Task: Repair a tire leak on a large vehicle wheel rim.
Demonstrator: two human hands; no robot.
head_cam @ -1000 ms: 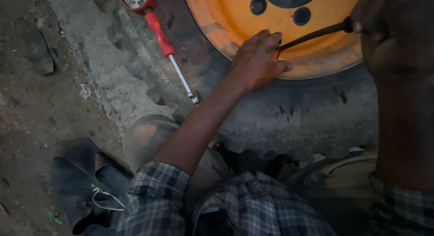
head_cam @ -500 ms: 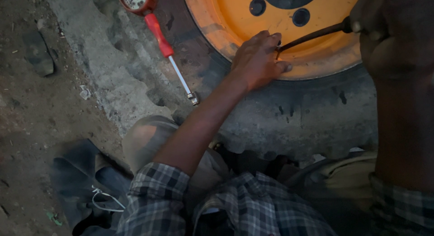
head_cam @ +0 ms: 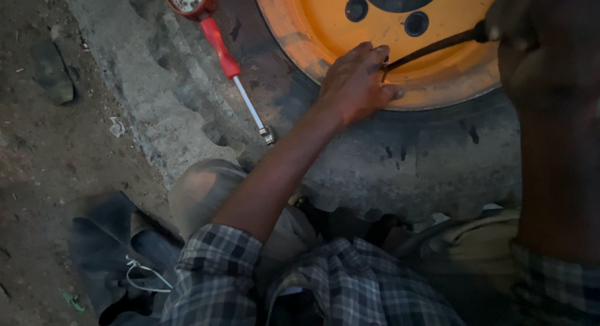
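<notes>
Left hand [head_cam: 356, 82] unmoved since a second ago, fingers pinching the valve end of a dark hose [head_cam: 431, 48] on the orange wheel rim [head_cam: 325, 32] at 12 o'clock — right hand [head_cam: 531, 32] clenched on the hose's far end at 2 o'clock — red-handled pressure gauge [head_cam: 215, 42] idle at 11 o'clock.

Left hand [head_cam: 356, 82] reaches forward, fingers [head_cam: 375, 51] curled; right forearm raised close.

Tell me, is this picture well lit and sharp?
Head view: dim, warm light; the orange rim is brightest, the left hand on it reasonably sharp. The right hand's arm looms close, dark and blurred; the lower corners sink into shadow.
</notes>
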